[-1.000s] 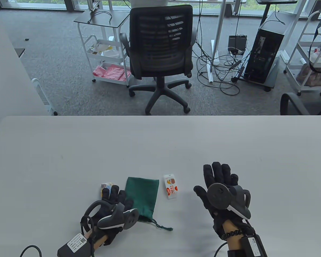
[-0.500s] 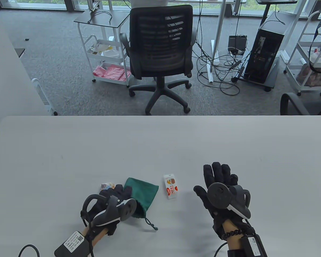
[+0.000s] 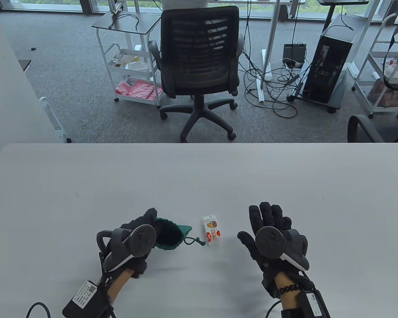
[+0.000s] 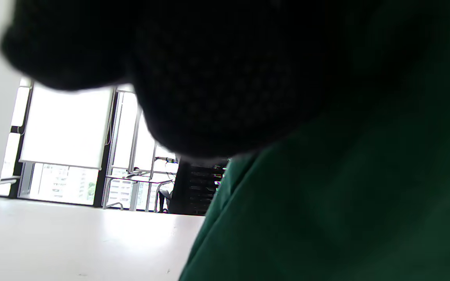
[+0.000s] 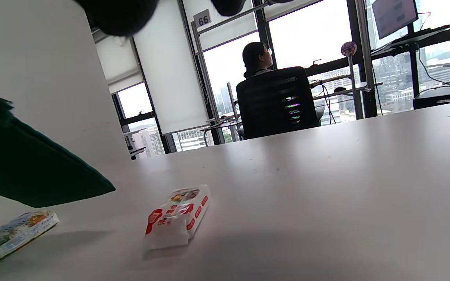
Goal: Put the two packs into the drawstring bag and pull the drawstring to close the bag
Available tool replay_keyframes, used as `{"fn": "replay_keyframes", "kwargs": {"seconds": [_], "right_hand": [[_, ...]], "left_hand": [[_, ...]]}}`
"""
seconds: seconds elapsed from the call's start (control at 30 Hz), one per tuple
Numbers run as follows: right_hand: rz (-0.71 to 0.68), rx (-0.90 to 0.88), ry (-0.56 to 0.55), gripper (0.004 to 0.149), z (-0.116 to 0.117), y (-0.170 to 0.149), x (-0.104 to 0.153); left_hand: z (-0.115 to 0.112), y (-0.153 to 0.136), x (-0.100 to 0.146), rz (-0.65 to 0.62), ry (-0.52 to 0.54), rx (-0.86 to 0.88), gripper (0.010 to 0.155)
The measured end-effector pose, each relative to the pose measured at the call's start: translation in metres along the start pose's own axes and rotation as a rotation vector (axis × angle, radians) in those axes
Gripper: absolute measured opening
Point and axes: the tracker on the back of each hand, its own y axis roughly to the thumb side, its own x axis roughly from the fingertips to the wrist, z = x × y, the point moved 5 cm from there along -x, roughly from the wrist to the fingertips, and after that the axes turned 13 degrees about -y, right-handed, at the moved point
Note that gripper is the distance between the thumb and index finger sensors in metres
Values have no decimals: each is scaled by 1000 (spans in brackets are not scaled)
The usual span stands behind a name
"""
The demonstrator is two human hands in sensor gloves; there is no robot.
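Hidden in the table view behind the left hand (image 3: 132, 240) and lifted green drawstring bag (image 3: 169, 233): the left-side pack (image 5: 12, 234).

The dark green drawstring bag (image 3: 167, 233) hangs lifted off the table, mouth open, cord trailing right toward the white-and-red pack (image 3: 211, 231) lying flat, the second, colourful pack (image 5: 12, 234) beneath the bag.

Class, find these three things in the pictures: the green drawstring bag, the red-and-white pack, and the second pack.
green drawstring bag (image 3: 167, 235), table view, dark open mouth.
red-and-white pack (image 3: 211, 231), table view, middle of wrapper.
second pack (image 5: 12, 233), right wrist view, middle of wrapper.
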Motion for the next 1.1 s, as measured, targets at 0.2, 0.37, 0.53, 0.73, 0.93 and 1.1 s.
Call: {"fn": "replay_keyframes", "kwargs": {"seconds": [0.2,0.37,0.53,0.73,0.93,1.1], "right_hand": [[-10,-38,55,77,13,14,-1],[-9,-11,120,77,34,29,-7],[-2,51,174,76,53,41,-20],[22,103,232,76,78,51,-40],[33,136,245,74,108,61,-53],[24,192,241,73,126,70,-57]], "left_hand": [[7,-18,8,27,56,112,47],[4,-35,9,64,41,237,46],[0,-42,9,70,29,294,45],[0,-46,10,81,29,292,45],[4,-55,11,98,43,347,45],[6,-63,13,116,50,380,46]]}}
